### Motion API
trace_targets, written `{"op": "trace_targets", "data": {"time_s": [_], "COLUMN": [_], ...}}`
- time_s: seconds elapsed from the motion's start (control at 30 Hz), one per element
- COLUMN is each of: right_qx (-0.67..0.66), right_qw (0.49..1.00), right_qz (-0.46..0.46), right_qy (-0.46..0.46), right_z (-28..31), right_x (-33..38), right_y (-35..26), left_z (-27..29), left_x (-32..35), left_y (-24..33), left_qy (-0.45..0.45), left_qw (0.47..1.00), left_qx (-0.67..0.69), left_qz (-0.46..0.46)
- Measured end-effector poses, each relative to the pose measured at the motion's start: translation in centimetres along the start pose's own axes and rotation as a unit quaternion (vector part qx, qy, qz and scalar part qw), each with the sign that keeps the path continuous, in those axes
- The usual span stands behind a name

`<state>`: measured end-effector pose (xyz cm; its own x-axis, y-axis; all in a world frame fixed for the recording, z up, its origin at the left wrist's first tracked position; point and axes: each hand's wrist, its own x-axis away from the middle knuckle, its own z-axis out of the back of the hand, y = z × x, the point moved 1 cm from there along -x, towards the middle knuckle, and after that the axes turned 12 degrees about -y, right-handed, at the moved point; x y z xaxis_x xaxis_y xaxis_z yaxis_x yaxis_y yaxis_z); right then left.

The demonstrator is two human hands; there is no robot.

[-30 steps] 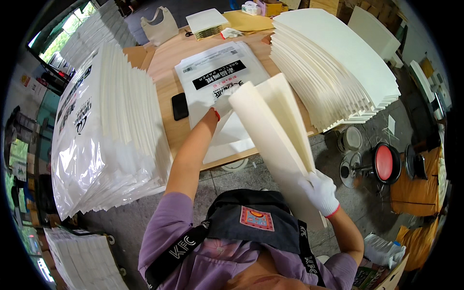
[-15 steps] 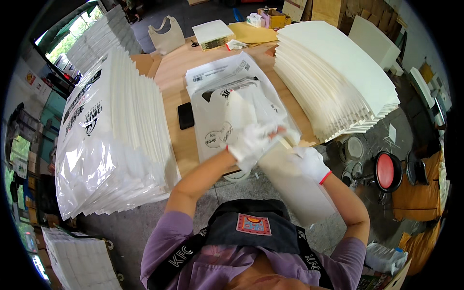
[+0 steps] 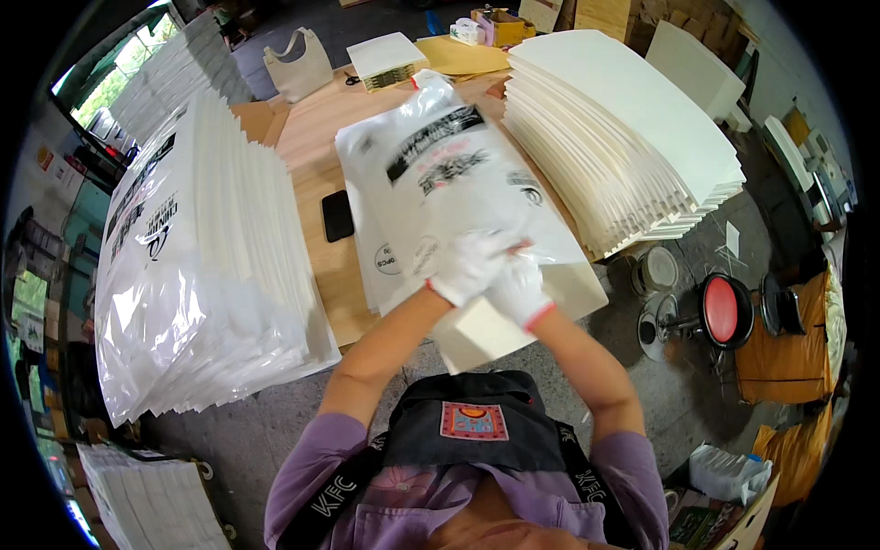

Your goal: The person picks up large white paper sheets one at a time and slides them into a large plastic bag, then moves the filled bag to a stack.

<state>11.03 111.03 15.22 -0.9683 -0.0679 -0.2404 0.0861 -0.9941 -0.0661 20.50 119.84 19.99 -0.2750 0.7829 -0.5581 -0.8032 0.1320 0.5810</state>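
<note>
Both my hands wear white gloves and meet above the table's near edge. My left hand (image 3: 465, 264) grips the mouth of a clear plastic bag (image 3: 440, 165) with black print, which lies lifted over the wooden table (image 3: 307, 147). My right hand (image 3: 519, 290) holds a folded white paper item (image 3: 513, 316) whose far part is inside the bag and whose near end sticks out toward me.
A tall stack of bagged white items (image 3: 197, 266) stands at the left, and a fanned stack of white paper items (image 3: 623, 137) at the right. A black phone (image 3: 336, 215) lies on the table. A red stool (image 3: 720, 310) stands at the right on the floor.
My hands came together from wide apart. The white paper item, earlier held up open between them, now sits partly inside the plastic bag, which has been lifted off the table.
</note>
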Motion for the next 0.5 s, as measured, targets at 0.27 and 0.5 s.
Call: {"op": "trace_targets", "data": {"time_s": [0.27, 0.5], "right_qx": [-0.084, 0.009], "right_qw": [0.957, 0.947], "right_qz": [-0.266, -0.191], "right_qy": [-0.081, -0.258], "right_z": [-5.3, -5.2], "right_x": [7.0, 10.6], "right_y": [6.5, 5.3], "left_z": [-3.7, 4.0], "left_x": [14.2, 28.1], "left_y": [0.3, -3.4], "left_qy": [-0.108, 0.11], "left_qw": [0.992, 0.871], "left_qx": [-0.06, -0.187], "left_qz": [0.018, 0.441]}}
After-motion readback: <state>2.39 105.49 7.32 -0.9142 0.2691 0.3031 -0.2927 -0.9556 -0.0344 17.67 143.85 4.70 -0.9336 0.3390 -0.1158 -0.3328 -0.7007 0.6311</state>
